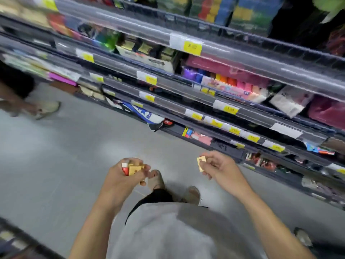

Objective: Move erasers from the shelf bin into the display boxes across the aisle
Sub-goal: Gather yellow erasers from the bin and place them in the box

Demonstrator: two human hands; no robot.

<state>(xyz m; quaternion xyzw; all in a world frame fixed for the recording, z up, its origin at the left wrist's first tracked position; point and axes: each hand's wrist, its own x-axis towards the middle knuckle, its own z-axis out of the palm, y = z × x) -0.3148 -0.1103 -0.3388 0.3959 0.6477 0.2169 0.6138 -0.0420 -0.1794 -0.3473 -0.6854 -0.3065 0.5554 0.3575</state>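
My left hand [123,176] grips a small bunch of erasers [133,168] in yellow sleeves, one with a red and white end. My right hand [217,166] pinches a single yellow-sleeved eraser [201,163] between thumb and fingers. Both hands hang over the grey aisle floor [65,156], about waist high, in front of my body. The view is blurred by motion. I cannot pick out the shelf bin or the display boxes.
Tiered shelves [186,109] with yellow price tags [192,47] and colourful stationery run along the right and top. Another person's legs and sandalled foot [46,109] stand at the left. A dark shelf edge [16,240] shows at bottom left.
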